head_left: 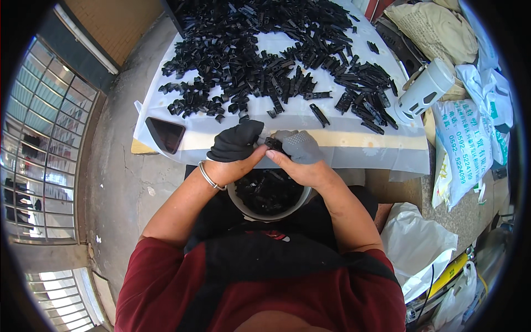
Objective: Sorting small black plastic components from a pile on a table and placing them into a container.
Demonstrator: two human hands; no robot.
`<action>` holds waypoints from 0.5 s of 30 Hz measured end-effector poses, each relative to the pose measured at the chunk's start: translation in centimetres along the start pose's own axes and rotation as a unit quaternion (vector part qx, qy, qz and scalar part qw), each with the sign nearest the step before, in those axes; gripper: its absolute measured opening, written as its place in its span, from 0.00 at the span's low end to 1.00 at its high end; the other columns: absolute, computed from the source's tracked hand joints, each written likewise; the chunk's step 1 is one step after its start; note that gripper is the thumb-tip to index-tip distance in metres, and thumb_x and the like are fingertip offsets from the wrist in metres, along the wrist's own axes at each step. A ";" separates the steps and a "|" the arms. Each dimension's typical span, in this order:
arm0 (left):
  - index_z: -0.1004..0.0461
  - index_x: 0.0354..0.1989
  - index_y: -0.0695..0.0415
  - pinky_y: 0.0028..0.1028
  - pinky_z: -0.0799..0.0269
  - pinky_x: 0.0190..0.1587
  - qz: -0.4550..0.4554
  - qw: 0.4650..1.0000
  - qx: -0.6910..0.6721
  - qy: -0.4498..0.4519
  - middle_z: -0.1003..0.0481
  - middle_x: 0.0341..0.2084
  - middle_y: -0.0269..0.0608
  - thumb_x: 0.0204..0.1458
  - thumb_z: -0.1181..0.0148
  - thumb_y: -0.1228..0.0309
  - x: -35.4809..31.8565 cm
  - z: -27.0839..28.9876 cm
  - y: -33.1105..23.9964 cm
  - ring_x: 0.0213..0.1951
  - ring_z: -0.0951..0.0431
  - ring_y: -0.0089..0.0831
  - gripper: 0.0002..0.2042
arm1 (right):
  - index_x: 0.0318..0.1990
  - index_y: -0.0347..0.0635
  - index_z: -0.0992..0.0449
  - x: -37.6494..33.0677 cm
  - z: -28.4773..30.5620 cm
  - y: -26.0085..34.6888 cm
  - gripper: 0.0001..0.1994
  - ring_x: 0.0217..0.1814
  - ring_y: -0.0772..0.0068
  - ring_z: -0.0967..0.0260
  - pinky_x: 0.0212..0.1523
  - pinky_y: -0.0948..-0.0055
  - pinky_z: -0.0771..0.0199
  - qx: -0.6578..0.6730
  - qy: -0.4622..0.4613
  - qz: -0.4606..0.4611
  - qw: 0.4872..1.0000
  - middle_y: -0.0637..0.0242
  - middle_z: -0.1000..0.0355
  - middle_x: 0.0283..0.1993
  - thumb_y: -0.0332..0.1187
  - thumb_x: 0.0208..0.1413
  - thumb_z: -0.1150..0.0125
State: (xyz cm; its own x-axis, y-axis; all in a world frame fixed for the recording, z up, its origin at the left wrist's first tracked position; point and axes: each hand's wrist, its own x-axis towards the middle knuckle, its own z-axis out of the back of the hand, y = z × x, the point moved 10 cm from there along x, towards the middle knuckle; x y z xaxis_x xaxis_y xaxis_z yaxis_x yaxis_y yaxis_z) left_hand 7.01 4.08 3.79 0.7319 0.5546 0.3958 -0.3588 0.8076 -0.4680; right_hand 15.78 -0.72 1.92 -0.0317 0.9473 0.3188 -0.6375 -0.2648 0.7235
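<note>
Maroon shirt [265, 296] nearest; black part [274, 144] held between left hand [238, 144], right hand [299, 146].

Your left hand [235, 142] and right hand [299, 147] partly hide the black part [273, 143] between them; the view's far edge cuts off the heap [238, 55].

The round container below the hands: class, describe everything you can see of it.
The container is round and open-topped, with a pale greyish rim that looks like plastic. It holds many small black pieces, jumbled together. It sits mouth up, close to the person's body, below the left hand and right hand. Its far rim, base and whatever supports it are hidden.
</note>
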 end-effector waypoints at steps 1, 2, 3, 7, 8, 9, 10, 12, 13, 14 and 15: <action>0.32 0.42 0.62 0.31 0.30 0.32 0.002 1.000 0.000 -0.001 0.26 0.29 0.47 0.44 0.39 0.66 0.1 0.3 -0.3 0.29 0.25 0.39 0.18 | 0.41 0.37 0.30 0.1 0.2 0.0 0.16 0.37 0.59 0.33 0.40 0.67 0.33 0.033 0.001 -0.026 0.999 0.57 0.30 0.36 0.40 0.52 0.44; 0.31 0.43 0.63 0.28 0.31 0.34 0.065 0.981 -0.183 0.023 0.26 0.31 0.45 0.48 0.43 0.62 0.2 -0.2 0.5 0.32 0.25 0.34 0.18 | 0.40 0.37 0.30 0.1 0.2 -0.3 0.15 0.34 0.61 0.32 0.38 0.68 0.33 0.065 0.001 -0.052 0.997 0.59 0.30 0.34 0.40 0.51 0.43; 0.31 0.43 0.64 0.25 0.32 0.37 0.127 0.923 -0.360 0.047 0.26 0.33 0.44 0.51 0.46 0.58 0.1 -1.4 1.0 0.34 0.26 0.29 0.20 | 0.40 0.37 0.30 0.0 -0.3 -0.6 0.15 0.34 0.61 0.32 0.38 0.68 0.33 0.065 0.001 -0.052 0.997 0.59 0.30 0.34 0.40 0.51 0.43; 0.29 0.41 0.65 0.20 0.35 0.40 0.398 0.702 -0.590 0.000 0.27 0.34 0.39 0.56 0.57 0.52 -4.0 -6.4 2.7 0.37 0.30 0.24 0.25 | 0.36 0.38 0.28 -0.7 0.4 1.2 0.14 0.33 0.58 0.31 0.34 0.66 0.32 -0.038 -0.149 0.054 0.987 0.58 0.29 0.32 0.40 0.49 0.42; 0.29 0.41 0.65 0.20 0.35 0.40 0.400 0.701 -0.590 0.000 0.27 0.34 0.39 0.56 0.57 0.52 -4.1 -6.5 2.8 0.37 0.30 0.24 0.25 | 0.38 0.38 0.29 -0.9 0.5 2.1 0.14 0.33 0.59 0.31 0.34 0.67 0.32 -0.063 -0.158 0.086 0.982 0.58 0.29 0.33 0.39 0.50 0.42; 0.28 0.41 0.65 0.20 0.35 0.39 0.401 0.745 -0.534 -0.008 0.27 0.33 0.39 0.56 0.57 0.52 -4.1 -5.9 3.4 0.36 0.31 0.23 0.24 | 0.39 0.37 0.30 -0.3 0.0 1.8 0.14 0.35 0.55 0.31 0.36 0.65 0.32 -0.084 -0.092 0.040 0.991 0.56 0.29 0.34 0.38 0.51 0.43; 0.28 0.40 0.65 0.21 0.35 0.38 0.399 0.784 -0.475 -0.015 0.27 0.32 0.38 0.56 0.56 0.52 -4.0 -5.3 3.9 0.34 0.31 0.23 0.24 | 0.39 0.37 0.30 -0.5 0.3 1.9 0.14 0.35 0.55 0.31 0.36 0.65 0.32 -0.083 -0.090 0.038 0.992 0.56 0.29 0.34 0.38 0.51 0.43; 0.27 0.39 0.64 0.21 0.35 0.35 0.376 0.757 -0.535 -0.010 0.27 0.30 0.36 0.56 0.56 0.52 -3.9 -6.0 5.8 0.31 0.32 0.20 0.24 | 0.41 0.38 0.31 -0.8 0.6 1.2 0.14 0.36 0.54 0.32 0.37 0.64 0.33 -0.073 -0.060 0.003 0.996 0.56 0.29 0.34 0.38 0.51 0.44; 0.27 0.39 0.63 0.21 0.35 0.35 0.328 0.795 -0.510 0.023 0.27 0.29 0.35 0.56 0.56 0.53 -3.2 -5.3 5.4 0.31 0.32 0.19 0.23 | 0.41 0.38 0.31 -1.0 1.2 1.1 0.14 0.36 0.54 0.32 0.37 0.64 0.33 -0.072 -0.059 0.002 0.996 0.56 0.29 0.34 0.38 0.51 0.44; 0.27 0.38 0.63 0.21 0.35 0.34 0.278 0.829 -0.482 0.055 0.27 0.27 0.34 0.56 0.56 0.53 -2.6 -5.0 4.8 0.30 0.32 0.19 0.22 | 0.41 0.39 0.30 -1.1 1.4 1.1 0.14 0.36 0.54 0.32 0.37 0.64 0.33 -0.094 -0.037 0.005 0.995 0.57 0.29 0.35 0.38 0.51 0.43; 0.26 0.37 0.62 0.21 0.35 0.33 0.236 0.840 -0.488 0.031 0.27 0.25 0.32 0.56 0.56 0.53 -2.0 -4.5 4.5 0.29 0.33 0.18 0.22 | 0.41 0.39 0.29 -1.2 1.3 1.1 0.14 0.37 0.54 0.32 0.37 0.64 0.33 -0.116 -0.015 0.008 0.993 0.57 0.29 0.35 0.38 0.51 0.43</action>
State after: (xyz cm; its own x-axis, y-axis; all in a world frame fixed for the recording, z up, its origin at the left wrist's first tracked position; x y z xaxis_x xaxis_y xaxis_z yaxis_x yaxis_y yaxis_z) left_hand 6.49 5.67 -2.66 0.6810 0.7310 -0.0433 0.0059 -0.0646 -0.9979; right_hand 16.10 -2.36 3.09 -0.0220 0.9365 0.3500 -0.7978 -0.2275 0.5584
